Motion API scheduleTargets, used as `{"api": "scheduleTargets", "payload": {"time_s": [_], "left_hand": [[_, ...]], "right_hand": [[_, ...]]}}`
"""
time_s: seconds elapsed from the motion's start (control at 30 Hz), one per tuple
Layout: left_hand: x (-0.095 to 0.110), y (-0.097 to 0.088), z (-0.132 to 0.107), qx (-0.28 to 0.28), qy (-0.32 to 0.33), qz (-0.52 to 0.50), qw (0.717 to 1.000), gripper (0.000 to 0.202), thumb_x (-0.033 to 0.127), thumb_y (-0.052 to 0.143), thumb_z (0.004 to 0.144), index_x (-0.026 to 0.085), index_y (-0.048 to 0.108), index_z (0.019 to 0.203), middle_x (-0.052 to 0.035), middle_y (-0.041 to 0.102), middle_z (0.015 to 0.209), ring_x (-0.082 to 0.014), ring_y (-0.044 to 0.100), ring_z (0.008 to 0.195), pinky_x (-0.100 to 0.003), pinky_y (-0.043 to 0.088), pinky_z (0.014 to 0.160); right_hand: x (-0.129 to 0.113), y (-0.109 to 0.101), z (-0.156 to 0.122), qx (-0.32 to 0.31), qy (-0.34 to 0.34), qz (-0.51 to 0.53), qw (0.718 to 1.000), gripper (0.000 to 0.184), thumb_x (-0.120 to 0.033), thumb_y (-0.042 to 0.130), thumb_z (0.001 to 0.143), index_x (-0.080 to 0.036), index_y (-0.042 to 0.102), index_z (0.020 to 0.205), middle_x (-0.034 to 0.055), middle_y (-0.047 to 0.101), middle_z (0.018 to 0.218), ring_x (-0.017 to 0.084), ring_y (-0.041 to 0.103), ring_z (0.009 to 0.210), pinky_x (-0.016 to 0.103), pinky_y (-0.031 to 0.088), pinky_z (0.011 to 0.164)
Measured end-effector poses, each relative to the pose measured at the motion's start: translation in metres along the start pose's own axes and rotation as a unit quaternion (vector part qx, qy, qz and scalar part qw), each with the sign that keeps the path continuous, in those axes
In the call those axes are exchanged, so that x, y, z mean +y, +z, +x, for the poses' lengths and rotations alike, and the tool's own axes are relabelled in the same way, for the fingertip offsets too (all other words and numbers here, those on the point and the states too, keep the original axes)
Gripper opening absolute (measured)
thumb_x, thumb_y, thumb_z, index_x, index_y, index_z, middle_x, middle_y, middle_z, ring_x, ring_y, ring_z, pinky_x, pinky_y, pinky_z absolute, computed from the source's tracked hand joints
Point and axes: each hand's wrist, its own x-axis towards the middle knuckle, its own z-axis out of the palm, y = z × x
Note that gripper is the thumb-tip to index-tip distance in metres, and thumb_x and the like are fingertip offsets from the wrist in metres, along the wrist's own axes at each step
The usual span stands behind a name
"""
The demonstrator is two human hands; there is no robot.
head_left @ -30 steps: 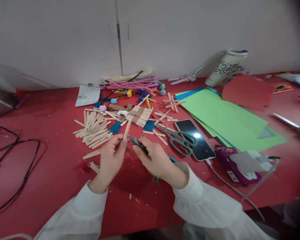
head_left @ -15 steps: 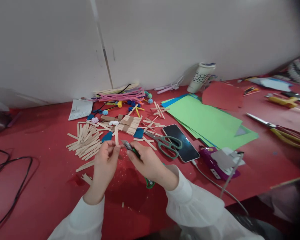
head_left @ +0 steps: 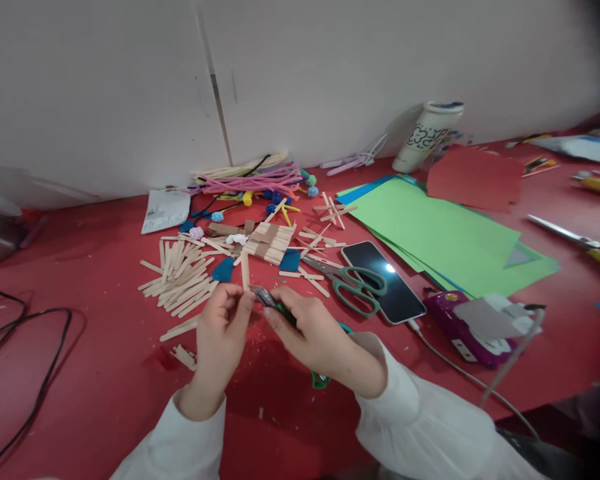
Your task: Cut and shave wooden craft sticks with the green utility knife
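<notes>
My left hand [head_left: 223, 333] pinches the lower end of a wooden craft stick [head_left: 245, 271], which points away from me. In my right hand [head_left: 310, 330] is a utility knife [head_left: 275, 303], its handle dark and green and its blade end at the stick near my left thumb. Just beyond lies a panel of craft sticks [head_left: 270, 241] joined side by side with brown strips across it. A pile of loose craft sticks [head_left: 180, 277] spreads to the left of my left hand. Small shavings dot the red table [head_left: 260, 440] below my hands.
Grey-green scissors [head_left: 360, 287] lie beside a phone [head_left: 387, 280] on a charging cable. Green paper sheets [head_left: 445, 230], a purple power strip [head_left: 467, 330] and a tumbler [head_left: 427, 137] are to the right. Pink pipe cleaners [head_left: 255, 181] lie near the wall; a black cable [head_left: 55, 360] curls at left.
The knife blade has come closer to the stick and now appears to meet it beside my left thumb. The whole scene has shifted slightly as the camera view turned.
</notes>
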Motion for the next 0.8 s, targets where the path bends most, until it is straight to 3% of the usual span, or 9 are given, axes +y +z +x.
{"api": "scheduleTargets", "payload": {"time_s": [0.27,0.57,0.8], "left_hand": [[-0.0006,0.0058,-0.0022,0.010,0.023,0.000,1.000,0.019,0.037,0.056,0.083,0.018,0.055,0.085,0.0014,0.064,0.068,-0.0105,0.062,0.059,-0.020,0.050,0.056],[-0.0039,0.0061,-0.0026,0.033,0.015,0.029,0.999,0.021,0.038,0.058,0.082,0.018,0.057,0.087,-0.0008,0.068,0.071,-0.0133,0.065,0.062,-0.024,0.052,0.062],[-0.0078,0.0079,-0.0039,0.051,0.051,0.086,0.994,0.018,0.036,0.055,0.083,0.019,0.059,0.087,-0.0028,0.070,0.079,-0.0154,0.067,0.073,-0.026,0.050,0.068]], "right_hand": [[-0.0031,0.0004,0.0013,0.007,0.016,-0.008,1.000,0.009,-0.025,0.039,0.087,-0.019,0.045,0.084,0.0004,0.051,0.065,0.013,0.043,0.052,0.025,0.034,0.052],[-0.0042,0.0008,0.0018,0.003,0.036,-0.036,0.999,0.012,-0.023,0.039,0.087,-0.017,0.049,0.091,0.0047,0.059,0.069,0.016,0.052,0.056,0.027,0.036,0.054],[-0.0054,-0.0002,0.0010,-0.001,0.052,-0.045,0.998,0.010,-0.020,0.041,0.086,-0.017,0.050,0.088,0.0018,0.054,0.064,0.014,0.046,0.051,0.025,0.032,0.051]]}}
